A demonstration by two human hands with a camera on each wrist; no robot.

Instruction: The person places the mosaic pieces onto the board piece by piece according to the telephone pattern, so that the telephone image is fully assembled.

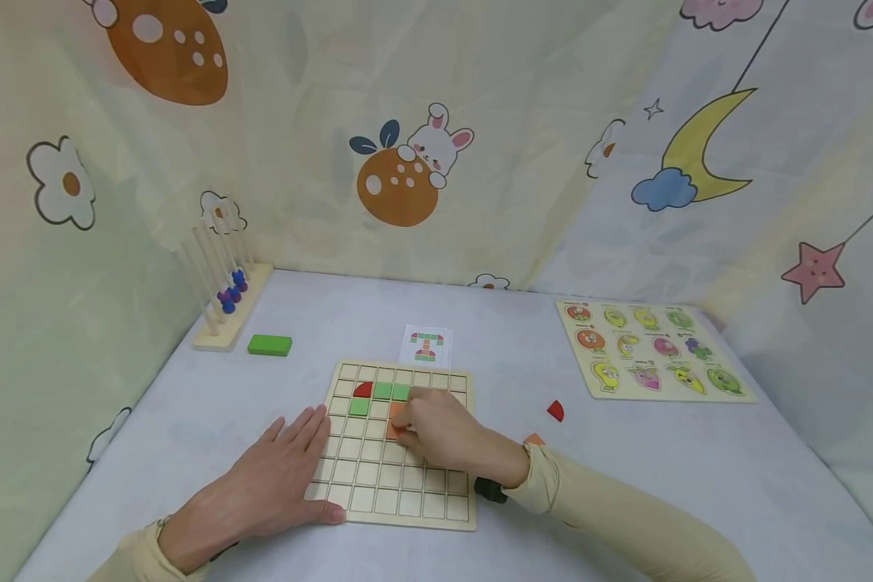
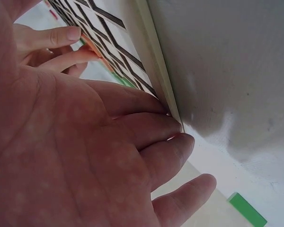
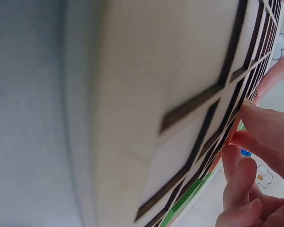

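A wooden grid board lies on the table. My right hand reaches over it, thumb and index finger pinching an orange tile at the board's surface; the fingers partly hide it. Beside these fingers, a red quarter-round tile and several green square tiles sit in the grid's cells. My left hand lies with straight fingers along the board's left edge, thumb at the near edge. In the left wrist view its fingertips touch the board's side. Behind the board lies a pattern card showing a T shape.
A red quarter-round tile and an orange tile, partly covered by the right arm, lie right of the board. Further off are a fruit puzzle board, a green block and a peg stand with blue and purple beads.
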